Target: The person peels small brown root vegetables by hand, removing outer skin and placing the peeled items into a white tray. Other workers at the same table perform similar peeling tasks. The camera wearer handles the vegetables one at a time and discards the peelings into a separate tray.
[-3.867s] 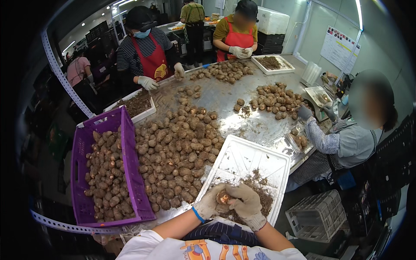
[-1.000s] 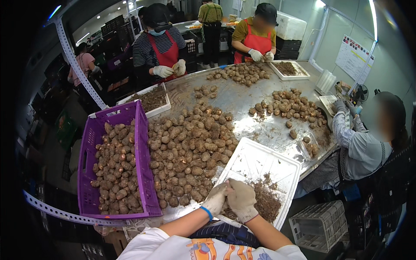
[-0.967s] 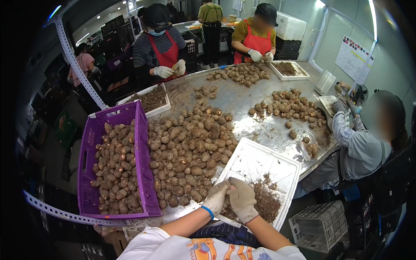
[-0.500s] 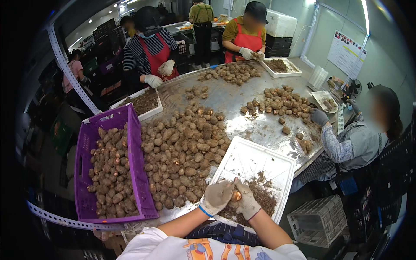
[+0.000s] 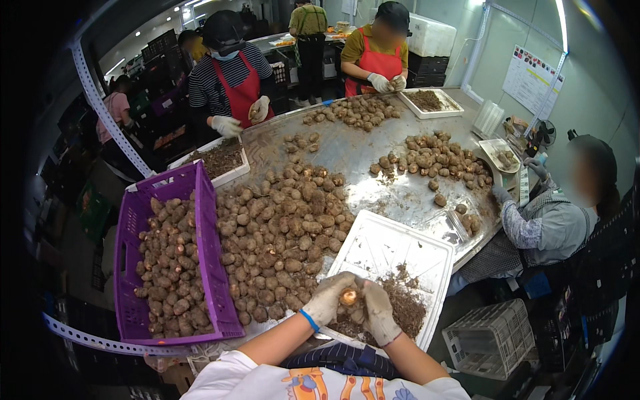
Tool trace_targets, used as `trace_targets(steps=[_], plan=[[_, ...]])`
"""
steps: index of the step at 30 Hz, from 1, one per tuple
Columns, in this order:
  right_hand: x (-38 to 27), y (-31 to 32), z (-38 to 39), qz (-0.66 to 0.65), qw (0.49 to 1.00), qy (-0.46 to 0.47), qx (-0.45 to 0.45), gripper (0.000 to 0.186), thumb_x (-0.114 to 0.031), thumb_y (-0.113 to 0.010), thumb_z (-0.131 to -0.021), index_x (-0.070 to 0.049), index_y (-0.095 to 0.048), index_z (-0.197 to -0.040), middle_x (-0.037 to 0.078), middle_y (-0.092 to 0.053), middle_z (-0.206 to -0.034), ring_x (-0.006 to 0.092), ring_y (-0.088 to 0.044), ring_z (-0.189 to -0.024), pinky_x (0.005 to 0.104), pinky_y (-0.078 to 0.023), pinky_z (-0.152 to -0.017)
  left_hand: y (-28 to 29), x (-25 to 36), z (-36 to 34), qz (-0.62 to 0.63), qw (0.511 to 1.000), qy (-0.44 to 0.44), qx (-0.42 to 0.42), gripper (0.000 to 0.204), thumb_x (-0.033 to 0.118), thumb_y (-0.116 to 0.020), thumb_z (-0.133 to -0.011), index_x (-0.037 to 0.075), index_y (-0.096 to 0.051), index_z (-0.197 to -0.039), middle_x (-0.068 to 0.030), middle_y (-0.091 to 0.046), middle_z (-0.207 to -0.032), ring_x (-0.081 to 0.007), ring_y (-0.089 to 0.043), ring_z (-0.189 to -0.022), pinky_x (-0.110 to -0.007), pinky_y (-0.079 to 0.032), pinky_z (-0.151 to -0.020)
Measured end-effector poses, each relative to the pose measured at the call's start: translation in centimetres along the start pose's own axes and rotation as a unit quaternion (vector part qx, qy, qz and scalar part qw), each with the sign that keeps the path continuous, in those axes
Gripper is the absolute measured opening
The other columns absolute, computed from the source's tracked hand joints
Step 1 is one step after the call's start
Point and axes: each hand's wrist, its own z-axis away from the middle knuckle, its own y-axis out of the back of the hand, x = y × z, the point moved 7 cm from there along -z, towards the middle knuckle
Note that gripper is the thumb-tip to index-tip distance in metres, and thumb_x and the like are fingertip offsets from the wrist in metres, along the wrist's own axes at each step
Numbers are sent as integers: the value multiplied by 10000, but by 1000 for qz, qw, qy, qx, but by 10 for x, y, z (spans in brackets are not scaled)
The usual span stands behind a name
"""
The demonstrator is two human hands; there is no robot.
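Observation:
A small brown taro (image 5: 349,297) with a pale cut end is held between my two gloved hands, over the near edge of a white foam tray (image 5: 363,247). My left hand (image 5: 327,301) is closed around it from the left. From the right, my right hand (image 5: 379,312) presses its curled fingers against the same taro; its fingertips are partly hidden. Dark soil and root scraps (image 5: 408,307) lie in the tray below and beside my right hand. Left of the tray spreads a large heap of unpeeled taros (image 5: 287,233) on the metal table.
A purple crate (image 5: 208,257) filled with taros stands at the table's left edge. Smaller taro piles (image 5: 433,159) lie farther back. Co-workers in gloves stand at the far side and at the right (image 5: 547,220). A grey plastic crate (image 5: 490,339) sits low at the right.
My hands have turned the taro, so its cut end now faces up beside my left fingers. The co-worker at the right has drawn a hand back from the pile.

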Motion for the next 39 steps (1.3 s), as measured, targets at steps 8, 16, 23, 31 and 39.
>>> trace_targets(steps=[8, 16, 23, 31, 39], plan=[[-75, -67, 86, 520, 649, 555, -19, 609, -204, -818, -670, -33, -621, -1220, 141, -640, -901, 299, -619, -799, 354, -500, -683, 13, -57, -15, 332, 910, 156, -193, 329, 310, -500, -991, 41, -577, -1163, -144, -638, -1001, -249, -680, -856, -309, -592, -565], [-81, -49, 84, 435, 688, 581, 3, 378, -338, -705, -841, -25, -699, -1054, 113, -647, -781, 275, -614, -679, 348, -485, -632, -3, -80, -15, 431, 834, 232, -255, 360, 302, -396, -1028, 22, -558, -1187, -192, -616, -1104, -294, -647, -1003, -425, -584, -800], [-85, -49, 88, 439, 701, 559, 62, 135, -63, -639, -844, -25, -717, -947, 114, -639, -723, 230, -616, -667, 342, -486, -620, -7, -67, -7, 400, 848, 191, -291, 367, 339, -464, -1002, 42, -574, -1188, -141, -631, -1102, -208, -638, -973, -375, -568, -775], [-64, -55, 80, 562, 726, 396, 5, 590, -89, -766, -751, -3, -553, -1294, 164, -662, -1150, 232, -670, -993, 351, -544, -825, 4, 15, 24, -193, 964, -163, 79, 288, 284, -512, -967, 40, -645, -1040, -60, -624, -872, -110, -576, -745, -259, -463, -565], [-70, -31, 81, 441, 767, 461, 61, 585, -46, -763, -742, 7, -556, -1287, 171, -646, -1111, 222, -645, -989, 313, -512, -878, 23, 13, 13, 68, 997, 25, -9, 410, 421, -475, -977, 46, -637, -1010, -88, -634, -794, -111, -521, -501, -211, -408, -447]])
